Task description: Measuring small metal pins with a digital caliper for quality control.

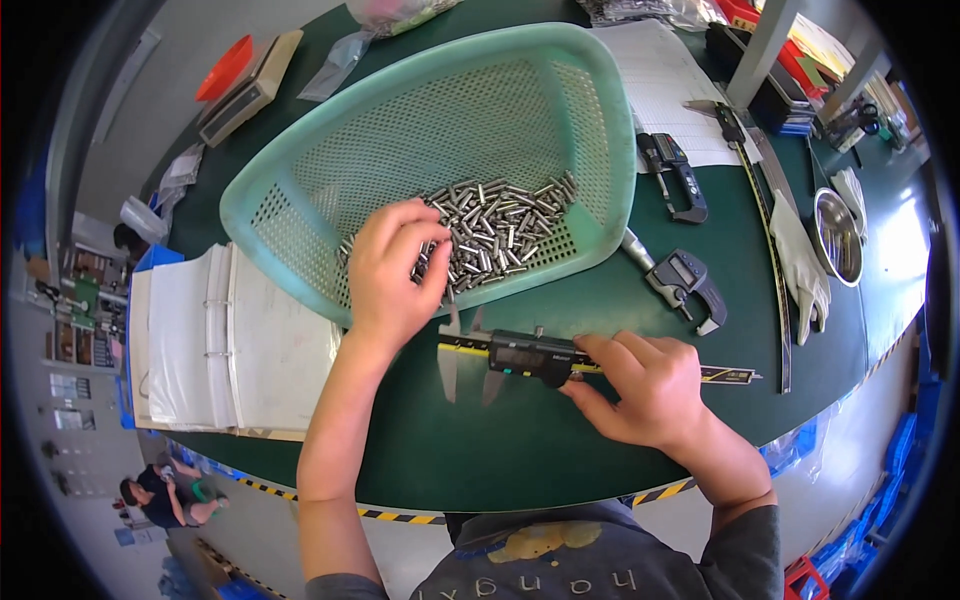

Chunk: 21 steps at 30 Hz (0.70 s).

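My right hand (645, 385) grips a digital caliper (525, 357), thumb below and fingers above its beam. The caliper lies level above the green table, with its jaws toward the left and standing a little apart. Nothing shows between the jaws. My left hand (400, 265) reaches over the near rim of a pale green plastic basket (400, 110). Its curled thumb and fingertips come close together at a heap of short shiny metal pins (500, 225). Whether a pin is between those fingertips is hard to make out.
An open ring binder (230, 340) lies left of the basket. To the right are two digital micrometers (685, 280), another long caliper (765, 230), white gloves (797, 260) and a metal bowl (838, 237). A scale (250, 88) stands at the far left. Another person (170, 495) sits beyond.
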Each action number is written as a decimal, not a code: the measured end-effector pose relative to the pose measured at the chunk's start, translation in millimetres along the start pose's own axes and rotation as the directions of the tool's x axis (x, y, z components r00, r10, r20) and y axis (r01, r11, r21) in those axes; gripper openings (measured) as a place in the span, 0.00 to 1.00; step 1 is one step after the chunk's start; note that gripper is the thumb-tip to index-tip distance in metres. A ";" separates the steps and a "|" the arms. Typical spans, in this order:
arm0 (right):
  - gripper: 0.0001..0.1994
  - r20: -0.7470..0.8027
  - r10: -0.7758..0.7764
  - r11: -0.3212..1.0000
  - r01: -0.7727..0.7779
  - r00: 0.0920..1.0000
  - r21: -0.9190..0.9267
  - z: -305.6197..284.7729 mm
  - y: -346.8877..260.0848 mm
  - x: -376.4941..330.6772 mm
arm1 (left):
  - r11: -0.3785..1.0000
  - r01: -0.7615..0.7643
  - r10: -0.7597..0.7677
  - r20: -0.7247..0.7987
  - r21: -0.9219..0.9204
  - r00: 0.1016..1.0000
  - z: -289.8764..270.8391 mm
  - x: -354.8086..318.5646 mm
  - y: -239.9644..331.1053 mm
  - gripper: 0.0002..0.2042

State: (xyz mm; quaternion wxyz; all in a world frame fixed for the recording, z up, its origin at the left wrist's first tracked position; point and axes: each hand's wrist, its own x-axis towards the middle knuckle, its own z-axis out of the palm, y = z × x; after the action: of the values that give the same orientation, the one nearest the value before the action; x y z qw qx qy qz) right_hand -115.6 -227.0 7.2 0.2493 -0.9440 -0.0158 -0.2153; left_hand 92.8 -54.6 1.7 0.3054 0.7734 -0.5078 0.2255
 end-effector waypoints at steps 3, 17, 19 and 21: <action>0.18 -0.042 -0.072 0.997 0.071 0.997 -0.004 -3.0 -1.5 0.2 | 0.997 -0.082 0.082 0.030 0.000 0.996 14.3 -2.7 8.5 0.07; 0.18 -0.068 -0.109 0.994 0.110 0.992 0.012 2.2 0.2 -1.8 | 0.998 -0.049 0.037 0.238 0.043 0.970 29.9 -3.4 29.2 0.06; 0.18 -0.068 -0.107 0.994 0.108 0.992 0.018 2.9 0.2 -1.8 | 0.996 -0.033 0.011 0.249 0.082 0.968 31.7 -5.0 32.2 0.05; 0.18 -0.069 -0.108 0.994 0.110 0.992 0.023 3.5 -0.5 -1.5 | 0.995 -0.020 -0.007 0.266 0.097 0.964 34.7 -9.1 31.1 0.05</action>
State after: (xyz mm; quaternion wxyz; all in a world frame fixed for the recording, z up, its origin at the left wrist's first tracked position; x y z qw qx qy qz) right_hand -115.6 -224.7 4.1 0.2503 -0.9305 -0.0616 -0.2602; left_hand 61.9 -82.3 -21.4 0.1951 0.8091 -0.5349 0.1454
